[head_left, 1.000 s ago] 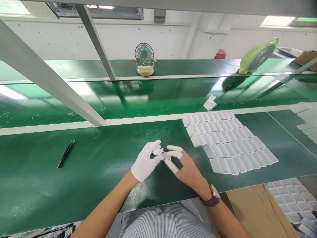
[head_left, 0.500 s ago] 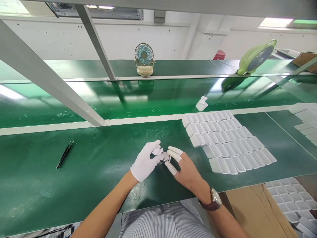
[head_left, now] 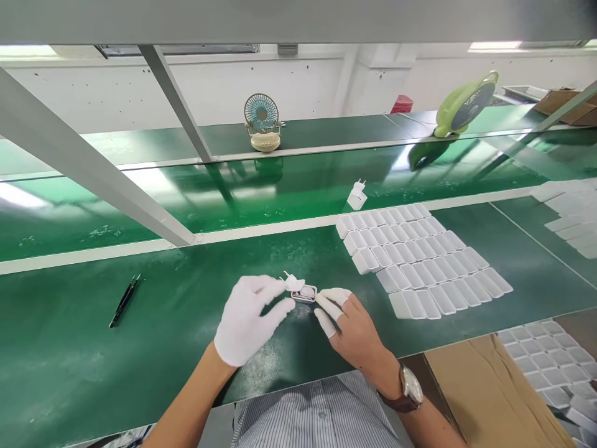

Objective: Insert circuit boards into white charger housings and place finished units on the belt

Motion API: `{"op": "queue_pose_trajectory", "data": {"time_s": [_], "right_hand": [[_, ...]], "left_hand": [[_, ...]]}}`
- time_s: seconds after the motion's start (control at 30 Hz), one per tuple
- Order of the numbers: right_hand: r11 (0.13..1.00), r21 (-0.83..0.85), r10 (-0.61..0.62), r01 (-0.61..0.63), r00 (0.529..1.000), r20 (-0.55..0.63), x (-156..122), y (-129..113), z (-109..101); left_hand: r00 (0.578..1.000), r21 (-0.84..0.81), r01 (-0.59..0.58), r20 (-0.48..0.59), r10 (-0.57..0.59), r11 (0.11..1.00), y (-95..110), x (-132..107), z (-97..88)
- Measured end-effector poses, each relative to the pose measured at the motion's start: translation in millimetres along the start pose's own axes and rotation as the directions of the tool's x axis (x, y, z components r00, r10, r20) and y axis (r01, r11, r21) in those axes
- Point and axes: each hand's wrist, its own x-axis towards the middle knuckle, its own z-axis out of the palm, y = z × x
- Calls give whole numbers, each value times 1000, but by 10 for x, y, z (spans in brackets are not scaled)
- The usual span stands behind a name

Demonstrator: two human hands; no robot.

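Note:
A small white charger casing [head_left: 304, 293] lies open on the green bench between my hands, with a pale part and dark pieces inside. At its left end is a white plug piece [head_left: 293, 283] with two prongs pointing up and left. My left hand [head_left: 249, 320], in a white glove, has its thumb and fingers apart, the tips by the plug piece and the casing's left end. Wearing white finger cots, my right hand [head_left: 352, 323] rests a fingertip against the casing's right end, its fingers extended and thumb apart. Whether the left fingertips touch is unclear.
Rows of white casings [head_left: 415, 261] stand at the right. Black tweezers [head_left: 124, 301] lie at the left. A white plug adapter [head_left: 357, 195] sits beyond the bench rail [head_left: 261, 230]. Two fans stand on the far ledge, one small [head_left: 262, 121], one green [head_left: 466, 106]. A slanted post [head_left: 107, 155] rises left.
My left hand has drawn back leftward and its fingers have spread, uncovering the plug piece and the casing. My right hand stays at the casing's right end. The camera view has tilted slightly.

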Motion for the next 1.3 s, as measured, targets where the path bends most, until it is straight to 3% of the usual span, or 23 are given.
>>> {"op": "queue_pose_trajectory", "data": {"time_s": [0.07, 0.13, 0.3, 0.5, 0.77, 1.0, 1.2, 1.3], "right_hand": [[999, -24, -43, 44, 999, 17, -17, -40, 37], [995, -57, -82, 84, 996, 38, -28, -68, 101], [977, -176, -87, 117, 982, 170, -11, -86, 204], [949, -255, -125, 186, 964, 236, 95, -163, 113], [936, -295, -158, 191, 978, 132, 194, -237, 124], [946, -277, -133, 169, 981, 144, 111, -272, 164], [972, -128, -182, 197, 976, 119, 42, -52, 152], [997, -27, -67, 69, 996, 55, 55, 57, 125]], "left_hand": [[968, 60, -118, 229, 101, 991, 119, -56, -2], [940, 113, -144, 327, 100, 983, 205, -112, 117], [955, 280, -89, 297, 2, 956, 261, -176, 428], [963, 347, -41, 263, -55, 937, 362, -83, 407], [946, 376, 57, 275, -170, 925, 360, -127, 603], [962, 301, 98, 216, -168, 948, 322, -241, 672], [950, 342, 81, 257, -176, 936, 329, -222, 646], [950, 347, 82, 255, -178, 934, 335, -190, 585]]}}
